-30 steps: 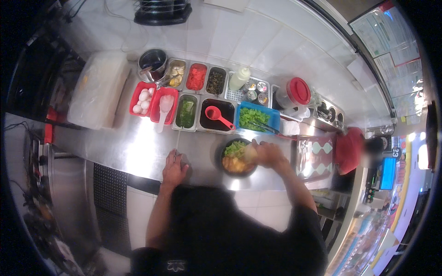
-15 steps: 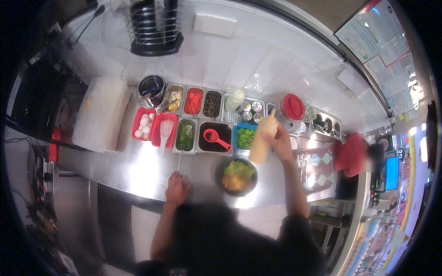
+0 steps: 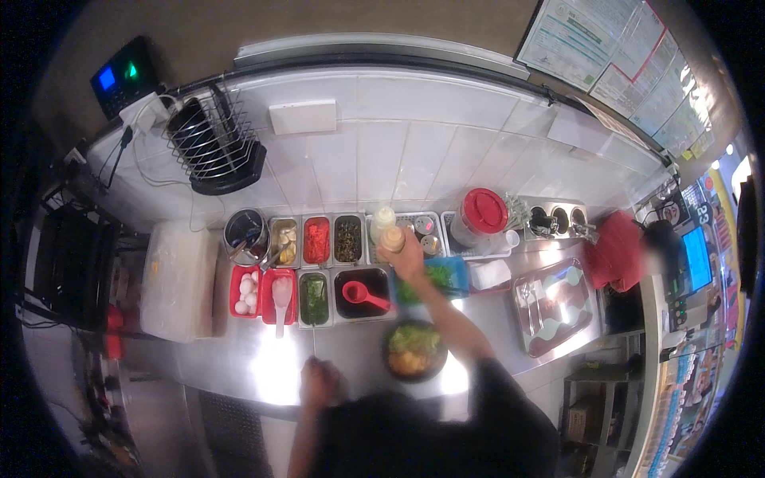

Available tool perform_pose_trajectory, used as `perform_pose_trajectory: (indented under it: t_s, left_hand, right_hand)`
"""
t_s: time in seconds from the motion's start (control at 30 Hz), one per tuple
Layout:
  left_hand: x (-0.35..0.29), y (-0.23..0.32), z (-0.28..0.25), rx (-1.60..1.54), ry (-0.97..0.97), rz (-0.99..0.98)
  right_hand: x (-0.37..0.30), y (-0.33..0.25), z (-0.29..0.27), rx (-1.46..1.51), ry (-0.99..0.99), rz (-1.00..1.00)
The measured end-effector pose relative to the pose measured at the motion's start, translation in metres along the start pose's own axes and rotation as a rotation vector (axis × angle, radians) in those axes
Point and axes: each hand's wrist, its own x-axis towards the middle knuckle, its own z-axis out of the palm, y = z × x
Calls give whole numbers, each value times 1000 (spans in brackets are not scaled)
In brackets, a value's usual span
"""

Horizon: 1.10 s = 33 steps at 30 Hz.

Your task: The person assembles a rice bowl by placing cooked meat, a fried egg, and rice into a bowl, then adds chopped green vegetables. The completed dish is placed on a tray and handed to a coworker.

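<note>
My right hand [image 3: 409,257] reaches to the back of the counter, its fingers closed round a squeeze bottle [image 3: 391,237] of tan sauce. That bottle is beside a second, pale squeeze bottle [image 3: 382,219] at a perforated tray. Near the counter's front edge my left hand [image 3: 320,381] is curled, slightly blurred; anything inside it is hidden. A dark round bowl [image 3: 393,371] with green leaves and a tan-orange topping stands between my forearms. Behind it a blue container [image 3: 458,275] holds chopped greens, partly covered by my right arm.
Metal pans hold red strips, dark bits and a black liquid with a red ladle [image 3: 362,294]. Eggs [image 3: 248,292] fill a red container at left. A red-lidded tub [image 3: 484,215] is at the back; a patterned tray [image 3: 554,307] lies at right. A wire rack [image 3: 211,143] hangs on the tiled wall.
My right hand has carried the tan sauce bottle from above the bowl's right side back and left, beside the pale bottle. My left hand stays near the front edge. The view has tilted upward.
</note>
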Motion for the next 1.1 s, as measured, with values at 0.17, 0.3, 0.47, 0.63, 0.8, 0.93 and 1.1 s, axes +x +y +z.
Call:
perform_pose_trajectory:
  t_s: [0.17, 0.3, 0.47, 0.63, 0.8, 0.93, 1.1]
  left_hand:
    - [-2, 14, -12, 3, -29, -29]
    - [-3, -5, 3, 120, -50, 38]
    - [-3, -2, 5, 90, 20, 81]
    - [-15, -36, 18, 94, 59, 73]
    - [-7, 4, 0, 65, 22, -3]
    - [-8, 1, 0, 64, -7, 3]
    - [-9, 1, -4, 79, 0, 40]
  right_hand:
    - [33, 55, -21, 3, 228, -53]
    - [74, 75, -53, -567, -19, 177]
    - [81, 91, -56, -630, -178, 215]
    - [55, 36, -74, -294, -12, 30]
    - [-58, 27, -151, 598, 2, 238]
    - [-133, -32, -185, 1257, -31, 417]
    - [-205, -28, -168, 158, 166, 11]
